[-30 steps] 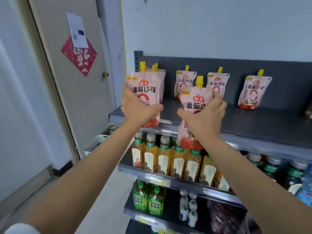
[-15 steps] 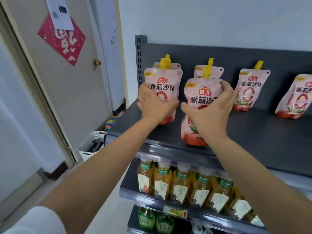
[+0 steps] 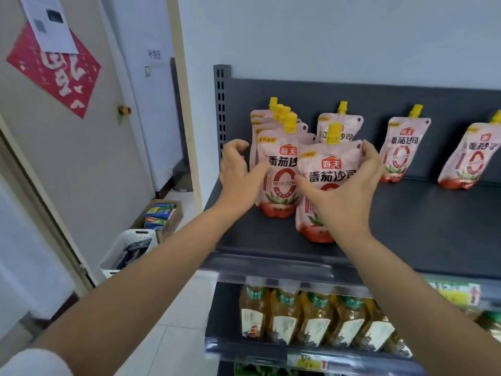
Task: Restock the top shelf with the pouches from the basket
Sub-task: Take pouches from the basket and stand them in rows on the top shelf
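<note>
Pink spout pouches with yellow caps stand on the dark grey top shelf [image 3: 423,229]. My right hand [image 3: 344,194] grips one pouch [image 3: 332,164] from the front, its base resting on the shelf near the front edge. Just behind and to its left stands a row of several pouches [image 3: 280,183] at the shelf's left end. My left hand [image 3: 237,175] is beside that row with its fingers loosely curled in the air and its thumb against the front pouch. The white basket [image 3: 130,251] sits on the floor at lower left.
Three more pouches lean on the back panel: one [image 3: 339,128] behind my right hand, one [image 3: 404,147] and one [image 3: 471,164] further right. Tea bottles [image 3: 311,318] fill the shelf below. A cardboard box [image 3: 165,215] and a door [image 3: 81,164] are at left.
Both pouches moved further back onto the shelf and now stand on it. My left hand has let go of its pouch. My view came closer and looks further down.
</note>
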The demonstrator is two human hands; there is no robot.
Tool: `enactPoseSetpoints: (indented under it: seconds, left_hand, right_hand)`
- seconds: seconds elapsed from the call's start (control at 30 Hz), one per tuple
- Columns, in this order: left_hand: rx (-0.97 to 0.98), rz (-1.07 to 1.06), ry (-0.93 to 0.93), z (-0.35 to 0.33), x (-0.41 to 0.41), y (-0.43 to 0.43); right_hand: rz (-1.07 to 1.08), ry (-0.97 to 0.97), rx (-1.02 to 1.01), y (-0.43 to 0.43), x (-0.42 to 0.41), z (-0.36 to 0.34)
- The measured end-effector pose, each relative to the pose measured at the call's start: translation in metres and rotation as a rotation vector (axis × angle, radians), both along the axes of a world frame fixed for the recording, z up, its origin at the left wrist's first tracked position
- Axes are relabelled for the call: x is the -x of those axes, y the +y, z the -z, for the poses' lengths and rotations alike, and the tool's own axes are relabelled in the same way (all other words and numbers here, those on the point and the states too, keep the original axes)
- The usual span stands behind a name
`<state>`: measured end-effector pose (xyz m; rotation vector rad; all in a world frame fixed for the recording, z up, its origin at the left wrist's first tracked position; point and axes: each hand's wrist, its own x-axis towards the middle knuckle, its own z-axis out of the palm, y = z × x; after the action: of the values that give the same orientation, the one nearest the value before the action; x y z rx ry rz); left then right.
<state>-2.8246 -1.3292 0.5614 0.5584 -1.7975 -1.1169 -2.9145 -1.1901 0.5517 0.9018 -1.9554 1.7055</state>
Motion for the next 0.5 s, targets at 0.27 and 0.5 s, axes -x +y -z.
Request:
enactPoseSetpoints:
  seconds: [0.27,0.5]
  left_hand:
    - [0.128,0.174,-0.119,-0.003,0.01,-0.052]
    - [0.279,0.172,-0.202,-0.008,0.013,-0.056]
  right_hand:
    - [-0.058,-0.061,0.032,-0.025,-0.032,0.002]
    - [-0.084,-0.05,0.044,-0.041,-0.044,0.004]
